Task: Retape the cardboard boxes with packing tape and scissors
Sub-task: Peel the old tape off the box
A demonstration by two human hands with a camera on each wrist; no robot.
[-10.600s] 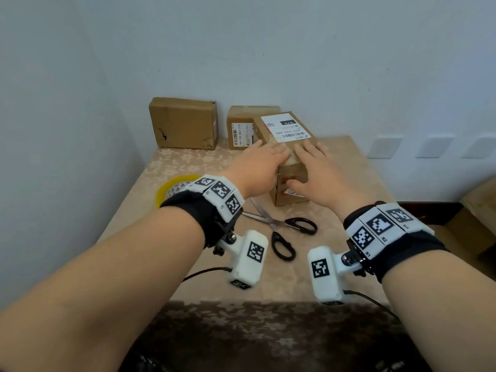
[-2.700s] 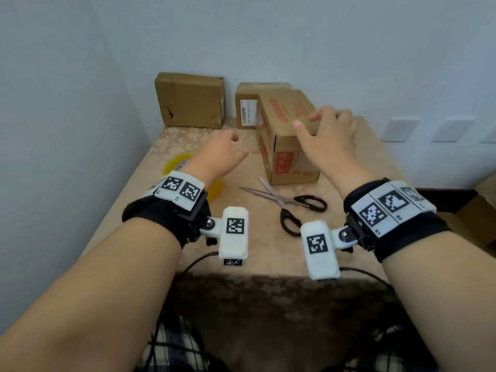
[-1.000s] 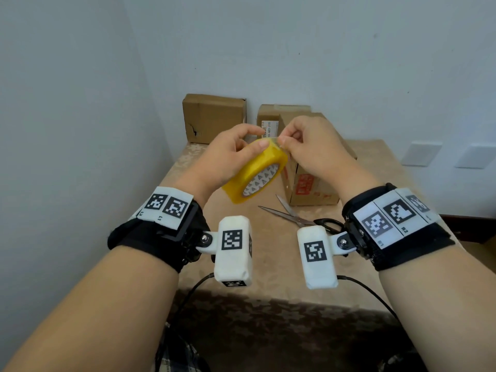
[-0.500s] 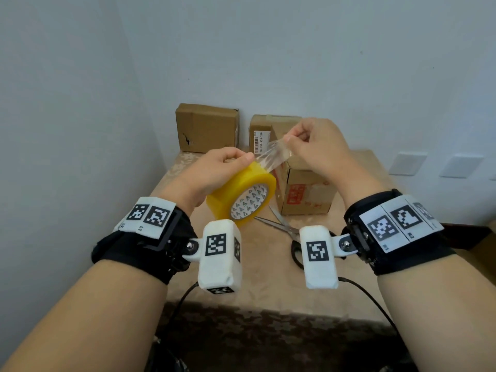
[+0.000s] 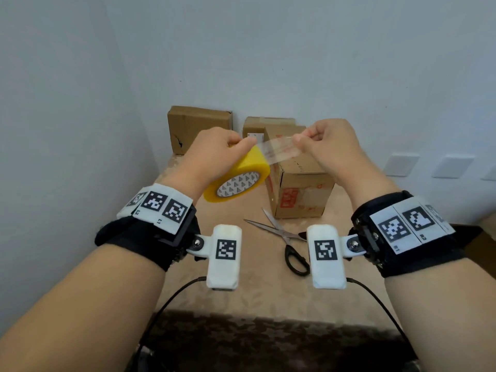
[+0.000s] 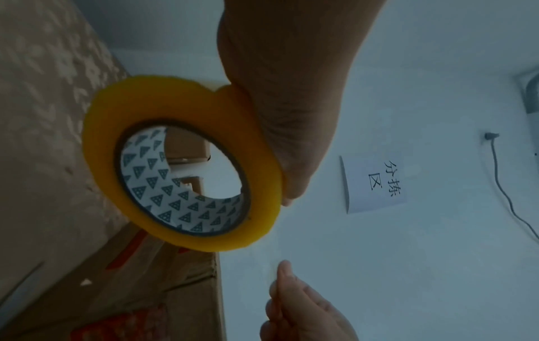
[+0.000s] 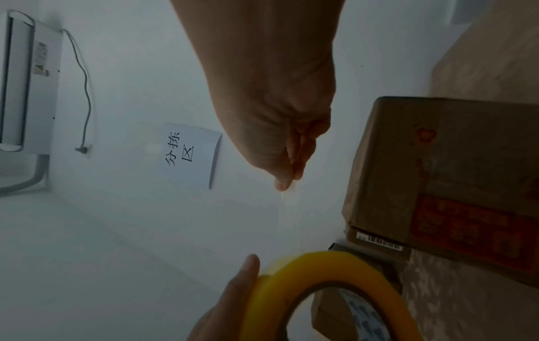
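My left hand (image 5: 214,154) grips a yellow roll of packing tape (image 5: 239,178) held in the air above the table; the same roll (image 6: 181,161) fills the left wrist view. My right hand (image 5: 327,146) pinches the free end of a clear tape strip (image 5: 279,150) drawn out between the hands. Below and behind them stands a cardboard box with red print (image 5: 300,194). Black-handled scissors (image 5: 287,242) lie with blades apart on the table in front of that box.
Two more cardboard boxes (image 5: 198,127) (image 5: 257,127) lean against the back wall. The table (image 5: 268,296) has a beige patterned cloth and sits in a corner, with a wall close on the left. A paper sign (image 7: 189,154) hangs on the wall.
My right hand has pulled the tape end farther right, lengthening the clear strip. The roll stayed in my left hand, lifted slightly.
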